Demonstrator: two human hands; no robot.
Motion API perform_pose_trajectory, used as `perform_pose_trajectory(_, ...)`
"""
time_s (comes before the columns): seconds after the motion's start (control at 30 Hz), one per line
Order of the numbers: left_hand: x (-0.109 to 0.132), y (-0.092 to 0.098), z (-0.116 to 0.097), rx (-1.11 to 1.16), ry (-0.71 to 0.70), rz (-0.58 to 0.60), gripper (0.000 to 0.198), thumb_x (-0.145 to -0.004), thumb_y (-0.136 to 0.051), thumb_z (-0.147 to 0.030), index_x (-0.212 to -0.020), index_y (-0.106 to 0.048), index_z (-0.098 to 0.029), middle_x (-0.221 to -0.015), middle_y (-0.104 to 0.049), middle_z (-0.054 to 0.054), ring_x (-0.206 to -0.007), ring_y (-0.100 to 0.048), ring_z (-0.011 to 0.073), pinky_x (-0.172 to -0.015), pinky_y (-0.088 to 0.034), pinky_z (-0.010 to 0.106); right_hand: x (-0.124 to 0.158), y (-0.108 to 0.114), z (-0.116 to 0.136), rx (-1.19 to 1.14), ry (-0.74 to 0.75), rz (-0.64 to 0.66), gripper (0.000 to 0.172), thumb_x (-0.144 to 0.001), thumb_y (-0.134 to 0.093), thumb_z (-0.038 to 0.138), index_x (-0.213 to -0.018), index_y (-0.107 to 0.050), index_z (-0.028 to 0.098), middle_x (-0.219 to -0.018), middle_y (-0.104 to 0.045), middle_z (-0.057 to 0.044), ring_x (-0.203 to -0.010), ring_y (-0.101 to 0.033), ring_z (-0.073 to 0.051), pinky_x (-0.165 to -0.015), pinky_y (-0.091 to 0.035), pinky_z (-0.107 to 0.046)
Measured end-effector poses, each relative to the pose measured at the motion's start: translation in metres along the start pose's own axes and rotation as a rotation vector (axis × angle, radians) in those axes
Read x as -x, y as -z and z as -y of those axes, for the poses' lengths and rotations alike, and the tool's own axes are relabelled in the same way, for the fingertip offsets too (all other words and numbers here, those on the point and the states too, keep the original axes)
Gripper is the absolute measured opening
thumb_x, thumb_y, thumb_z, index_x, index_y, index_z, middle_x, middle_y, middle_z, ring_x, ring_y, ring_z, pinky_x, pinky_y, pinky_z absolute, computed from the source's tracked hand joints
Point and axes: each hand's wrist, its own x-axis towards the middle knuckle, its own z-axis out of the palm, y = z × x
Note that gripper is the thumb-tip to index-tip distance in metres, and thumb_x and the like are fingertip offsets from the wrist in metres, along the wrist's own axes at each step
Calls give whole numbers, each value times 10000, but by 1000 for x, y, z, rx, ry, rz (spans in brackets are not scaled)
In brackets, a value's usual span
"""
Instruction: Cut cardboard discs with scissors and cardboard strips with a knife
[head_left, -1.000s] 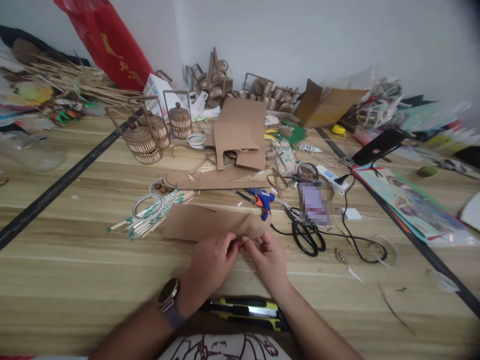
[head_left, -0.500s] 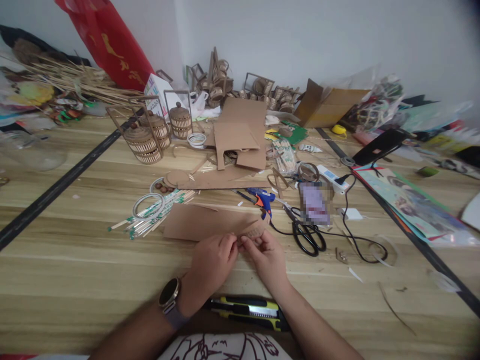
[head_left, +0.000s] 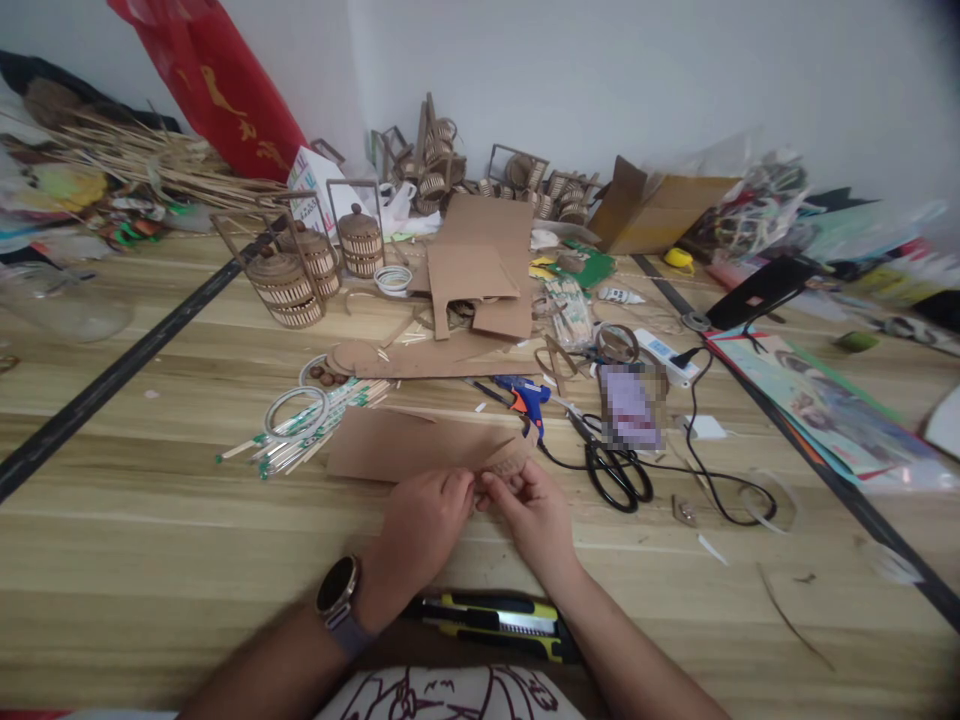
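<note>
Both my hands are close together near the table's front. My left hand (head_left: 427,520), with a watch on its wrist, has its fingers pinched at the near edge of a small cardboard piece (head_left: 507,460). My right hand (head_left: 541,512) grips the same piece between thumb and curled fingers; the fingers partly hide it. A flat cardboard sheet (head_left: 397,447) lies just beyond, partly behind the hands. Below my wrists, close to my body, rests a black and yellow utility knife (head_left: 517,625). Black-handled scissors (head_left: 613,478) lie to the right, and a blue glue gun (head_left: 531,396) behind the hands.
Left of the sheet are wrapped sticks (head_left: 300,440) with white rings (head_left: 296,412) on top. Small lidded baskets (head_left: 285,290) stand at the back left. Cut cardboard (head_left: 480,235) fills the back middle. A black cable (head_left: 694,440) loops on the right, near a phone (head_left: 630,408).
Almost nothing differs. My fingers have shifted very slightly on the small cardboard piece, and both hands stay in the same place.
</note>
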Motion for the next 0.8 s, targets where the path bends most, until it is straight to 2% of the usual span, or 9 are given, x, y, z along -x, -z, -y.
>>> perform_pose_trajectory(0.47, -2, 0, -1, -29, 5, -19, 178, -922, -550, -109, -776, -583, -207, -664, -689, 24, -601, -672, 208, -533, -414, 286, 0, 0, 2, 0, -24, 37, 392, -739, -784, 569, -686, -588, 234, -514, -661, 15, -450, -652, -184, -450, -523, -283)
perform_pose_trajectory(0.63, -3, 0, 1, -12, 7, -26, 181, -920, -542, -115, -774, -587, -210, -665, -687, 16, -600, -667, 197, -532, -410, 280, 0, 0, 1, -8, -14, 36, 403, -736, -782, 586, -703, -588, 235, -544, -667, 17, -447, -649, -181, -436, -516, -278)
perform_pose_trajectory(0.8, -3, -1, 2, 48, 15, -36, 154, -926, -534, -117, -844, -625, -211, -727, -732, 7, -639, -688, 176, -562, -441, 261, -2, 3, 1, -12, 3, 28, 394, -760, -768, 575, -703, -574, 237, -562, -664, 20, -453, -632, -170, -485, -560, -297)
